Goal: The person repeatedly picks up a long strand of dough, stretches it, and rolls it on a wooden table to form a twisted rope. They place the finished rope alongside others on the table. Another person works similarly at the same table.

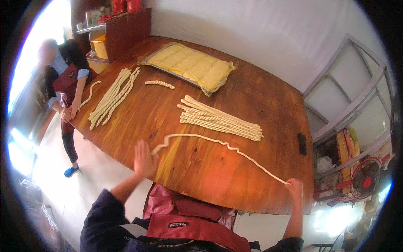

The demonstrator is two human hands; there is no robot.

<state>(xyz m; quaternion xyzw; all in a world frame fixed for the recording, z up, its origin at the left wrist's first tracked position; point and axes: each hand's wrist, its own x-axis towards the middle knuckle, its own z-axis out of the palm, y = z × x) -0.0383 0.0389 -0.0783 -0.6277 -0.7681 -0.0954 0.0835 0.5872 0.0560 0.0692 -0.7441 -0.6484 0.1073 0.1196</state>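
A long, thin dough rope curves across the wooden table in front of me, with kinks at its left end and near its middle. My left hand, slightly blurred, is flat at the rope's left end by the table edge; its fingers are extended, not gripping. At the far right, my right hand pinches the other end of the rope between its fingers. Just beyond the rope lies a bundle of twisted and plain dough strands.
A tray of film-covered dough slabs stands near the wall. More strands and a short twist lie left. A co-worker stands at the left edge, hands by another twist. A dark flat object is at right.
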